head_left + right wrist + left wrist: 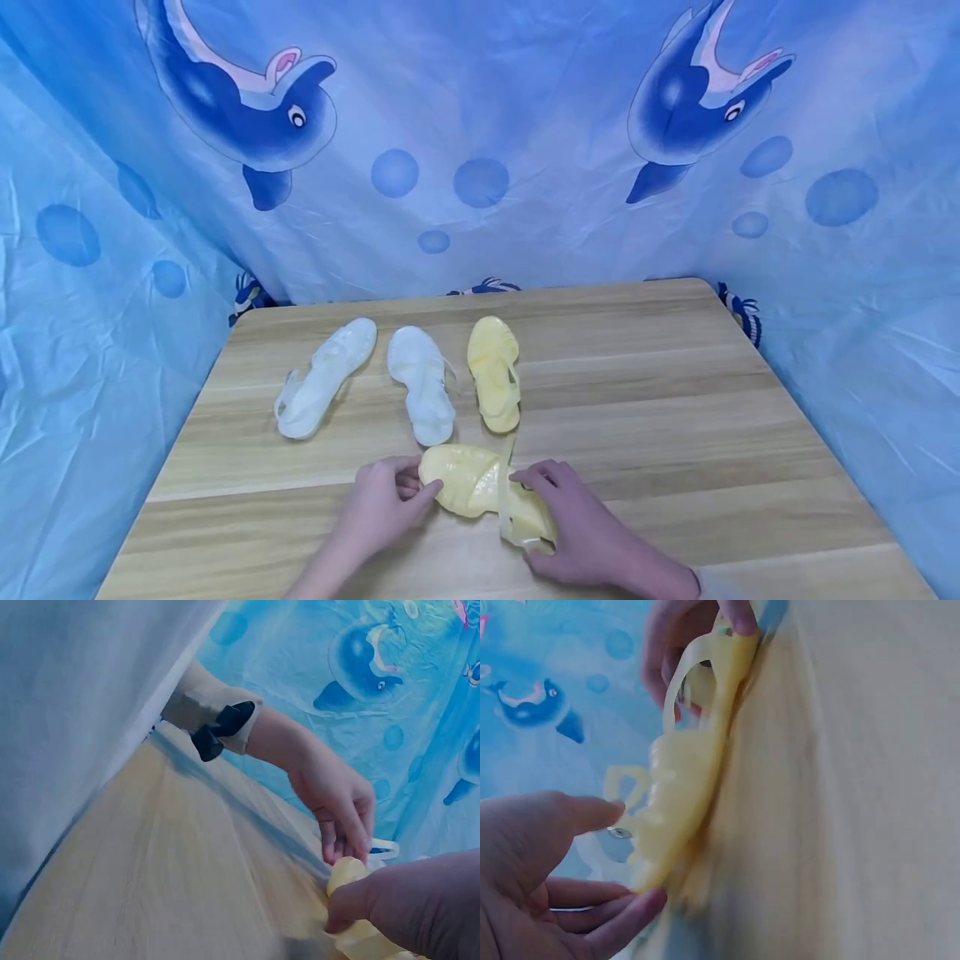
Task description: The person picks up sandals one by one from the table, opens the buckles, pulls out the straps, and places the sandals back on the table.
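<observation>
A pale yellow jelly sandal (457, 479) lies crosswise near the table's front, toe to the left and heel to the right, its loose ankle strap standing up. My left hand (393, 500) holds the toe end, thumb on one side and fingers on the other; the left wrist view shows those fingertips right at the toe's edge. At the heel, my right hand (577, 525) grips with thumb and fingers either side, hiding part of it. Just beyond is a second yellow sandal (493, 375), toe pointing away.
Two whitish translucent sandals, one slanted (326, 379) and one more upright (422, 383), lie to the left of the far yellow one. All rest on a wood-grain table (675, 400). A blue dolphin-print curtain (540, 233) encloses the back and sides.
</observation>
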The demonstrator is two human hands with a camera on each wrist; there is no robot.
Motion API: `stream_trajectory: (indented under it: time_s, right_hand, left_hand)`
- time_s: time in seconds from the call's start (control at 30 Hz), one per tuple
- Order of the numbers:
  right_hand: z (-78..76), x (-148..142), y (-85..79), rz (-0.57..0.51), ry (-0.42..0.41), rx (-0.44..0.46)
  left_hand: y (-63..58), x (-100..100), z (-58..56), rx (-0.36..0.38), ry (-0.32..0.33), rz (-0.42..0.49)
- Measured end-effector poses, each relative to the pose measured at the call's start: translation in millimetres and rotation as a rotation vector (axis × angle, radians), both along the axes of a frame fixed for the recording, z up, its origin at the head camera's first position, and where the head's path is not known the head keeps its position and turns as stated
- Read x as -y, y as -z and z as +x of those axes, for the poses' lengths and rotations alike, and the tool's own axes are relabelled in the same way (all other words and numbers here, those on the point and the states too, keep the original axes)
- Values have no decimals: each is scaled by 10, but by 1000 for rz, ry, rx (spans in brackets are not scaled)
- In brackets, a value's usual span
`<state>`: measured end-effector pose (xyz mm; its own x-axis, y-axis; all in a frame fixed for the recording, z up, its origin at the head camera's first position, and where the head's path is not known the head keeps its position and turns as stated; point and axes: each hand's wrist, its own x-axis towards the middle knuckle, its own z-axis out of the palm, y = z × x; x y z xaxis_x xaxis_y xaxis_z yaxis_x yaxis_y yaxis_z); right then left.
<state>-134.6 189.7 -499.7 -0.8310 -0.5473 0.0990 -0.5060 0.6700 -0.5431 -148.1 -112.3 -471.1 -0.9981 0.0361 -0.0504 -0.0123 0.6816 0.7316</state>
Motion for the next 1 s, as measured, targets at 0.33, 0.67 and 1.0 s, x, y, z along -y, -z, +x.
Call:
stream_trajectory:
  time_s: [0.33,0.67,1.0]
  right_hand:
    - [-131,-239,-268,-122,38,-81]
    - [-130,-301,-238,82,75,-92]
    - [113,-386,-263,151,87,79]
  left_hand:
    - [-443,-91,-203,-15,122,71]
    - [-309,-477,-526,-80,143,72]
    - [-227,-643,-623,-114,237,-32]
